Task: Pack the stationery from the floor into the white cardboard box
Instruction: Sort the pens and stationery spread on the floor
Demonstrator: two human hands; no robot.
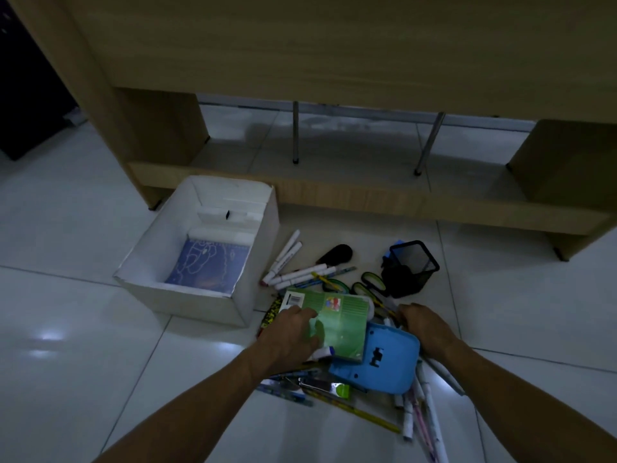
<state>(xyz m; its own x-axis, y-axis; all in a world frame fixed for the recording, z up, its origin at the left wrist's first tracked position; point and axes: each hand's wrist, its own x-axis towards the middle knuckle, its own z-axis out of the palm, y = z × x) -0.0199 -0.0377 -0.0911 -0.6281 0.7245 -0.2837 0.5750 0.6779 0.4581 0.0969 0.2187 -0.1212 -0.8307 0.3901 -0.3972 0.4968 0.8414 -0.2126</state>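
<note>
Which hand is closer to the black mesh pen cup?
The right hand. It sits just below the black mesh pen cup, while the left hand rests on the green book, farther left.

We see a glossy pale tiled floor [66, 228] carrying everything. Left of centre on it sits an open white cardboard box [187, 295]. Just right of the box lie several white marker pens [293, 272] in a loose fan, then a black oval object [337, 253] and a tipped black wire-mesh pen holder [412, 267]. At lower centre we find a heap of pencils [360, 412] and rolled papers [430, 409]. A light wooden desk [334, 195] stands along the upper frame.
</note>
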